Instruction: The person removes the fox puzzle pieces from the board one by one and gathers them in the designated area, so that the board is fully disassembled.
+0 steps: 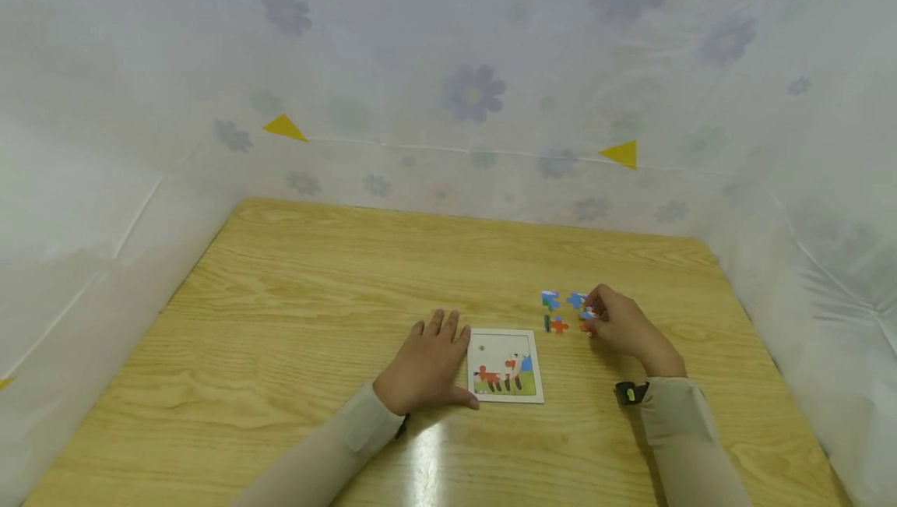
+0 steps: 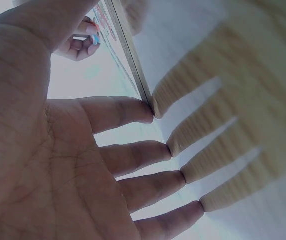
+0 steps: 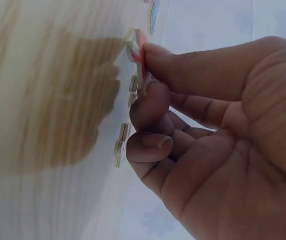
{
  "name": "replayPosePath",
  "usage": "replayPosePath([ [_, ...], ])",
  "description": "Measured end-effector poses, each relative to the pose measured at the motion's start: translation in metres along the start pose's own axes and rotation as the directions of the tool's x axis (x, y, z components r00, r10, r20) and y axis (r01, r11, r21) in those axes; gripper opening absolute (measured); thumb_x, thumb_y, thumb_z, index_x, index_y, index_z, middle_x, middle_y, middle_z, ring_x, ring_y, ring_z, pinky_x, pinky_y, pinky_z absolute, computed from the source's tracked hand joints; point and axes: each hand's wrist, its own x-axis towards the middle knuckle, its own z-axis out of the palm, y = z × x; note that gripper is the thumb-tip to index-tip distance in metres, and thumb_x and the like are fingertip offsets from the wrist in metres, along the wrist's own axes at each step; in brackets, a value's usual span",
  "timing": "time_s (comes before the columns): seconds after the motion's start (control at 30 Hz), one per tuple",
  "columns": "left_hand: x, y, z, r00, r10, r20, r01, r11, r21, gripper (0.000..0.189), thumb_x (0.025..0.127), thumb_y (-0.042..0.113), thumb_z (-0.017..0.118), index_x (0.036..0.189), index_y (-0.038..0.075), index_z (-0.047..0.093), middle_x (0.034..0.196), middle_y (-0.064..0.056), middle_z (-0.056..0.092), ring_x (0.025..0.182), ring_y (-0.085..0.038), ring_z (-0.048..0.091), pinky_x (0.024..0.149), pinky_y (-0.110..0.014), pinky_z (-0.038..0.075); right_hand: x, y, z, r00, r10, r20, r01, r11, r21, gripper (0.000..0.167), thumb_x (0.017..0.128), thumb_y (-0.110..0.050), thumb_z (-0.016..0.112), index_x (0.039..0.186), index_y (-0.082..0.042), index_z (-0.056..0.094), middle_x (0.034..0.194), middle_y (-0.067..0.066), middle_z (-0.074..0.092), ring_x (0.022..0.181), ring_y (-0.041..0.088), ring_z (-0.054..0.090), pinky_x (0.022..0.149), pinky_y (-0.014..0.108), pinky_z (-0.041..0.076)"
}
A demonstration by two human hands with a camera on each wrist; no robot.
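Observation:
My left hand [image 1: 429, 367] rests on the table with its fingers straight and spread, beside the left edge of a square puzzle board [image 1: 494, 345]. The board shows part of an animal picture in its lower half and a pale bare area above. In the left wrist view the fingertips [image 2: 145, 112] press on the tabletop, the index finger right at the board's edge. My right hand [image 1: 624, 328] pinches a jigsaw piece [image 3: 142, 57] with a red face between thumb and index finger, tilted on edge close over the table.
Several loose jigsaw pieces lie right of the board, among them a blue-green one [image 1: 550, 301], a blue one [image 1: 575, 301] and an orange one [image 1: 558, 325]. Behind the wooden table [image 1: 364, 250] hangs a pale flowered curtain [image 1: 420, 102], which also encloses both sides.

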Motion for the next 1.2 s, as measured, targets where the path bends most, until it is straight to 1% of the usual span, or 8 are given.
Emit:
replayPosePath([
  [0.2, 0.000, 0.000, 0.000, 1.000, -0.001, -0.002, 0.001, 1.000, 0.007, 0.113, 0.078, 0.082, 0.065, 0.159, 0.007, 0.040, 0.164, -0.023, 0.030, 0.151, -0.043, 0.029, 0.114, -0.058, 0.037, 0.000, -0.003, 0.001, 1.000, 0.003, -0.011, -0.003, 1.000, -0.026, 0.015, 0.096, 0.004, 0.066, 0.108, 0.004, 0.058, 0.101, 0.018, 0.062, 0.089, 0.029, 0.062, 0.076, 0.048, 0.053],
  [0.4, 0.000, -0.001, 0.000, 1.000, 0.001, -0.010, -0.001, 1.000, 0.008, 0.113, 0.078, 0.082, 0.064, 0.158, 0.007, 0.041, 0.164, -0.023, 0.030, 0.150, -0.044, 0.029, 0.114, -0.058, 0.037, 0.001, -0.005, 0.001, 1.000, -0.005, -0.006, 0.005, 1.000, -0.031, 0.014, 0.097, 0.004, 0.065, 0.109, 0.005, 0.058, 0.101, 0.019, 0.062, 0.088, 0.030, 0.064, 0.077, 0.050, 0.053],
  [0.73, 0.000, -0.001, 0.000, 1.000, 0.000, -0.007, 0.001, 1.000, 0.009, 0.112, 0.079, 0.082, 0.064, 0.159, 0.007, 0.041, 0.164, -0.023, 0.030, 0.150, -0.044, 0.029, 0.114, -0.058, 0.037, 0.001, -0.006, 0.003, 1.000, 0.010, 0.013, -0.009, 0.999, -0.045, 0.012, 0.097, 0.002, 0.067, 0.107, 0.005, 0.059, 0.098, 0.018, 0.059, 0.082, 0.024, 0.062, 0.074, 0.046, 0.053],
  [1.0, -0.001, 0.000, -0.001, 1.000, 0.004, -0.008, -0.004, 1.000, 0.001, 0.112, 0.078, 0.082, 0.065, 0.158, 0.007, 0.041, 0.164, -0.024, 0.030, 0.150, -0.044, 0.030, 0.114, -0.058, 0.038, 0.000, -0.009, 0.002, 1.000, 0.008, 0.011, -0.007, 0.997, -0.078, 0.012, 0.097, 0.002, 0.067, 0.104, 0.002, 0.058, 0.100, 0.018, 0.054, 0.088, 0.030, 0.057, 0.075, 0.046, 0.050],
  [1.2, 0.000, 0.000, -0.001, 1.000, 0.001, -0.005, -0.001, 1.000, -0.006, 0.112, 0.078, 0.081, 0.067, 0.158, 0.006, 0.042, 0.164, -0.023, 0.031, 0.150, -0.044, 0.030, 0.114, -0.058, 0.038, -0.001, -0.015, 0.002, 1.000, -0.010, 0.002, 0.010, 0.997, -0.074, 0.012, 0.097, 0.003, 0.065, 0.107, 0.003, 0.059, 0.102, 0.020, 0.056, 0.090, 0.033, 0.058, 0.074, 0.045, 0.051],
])
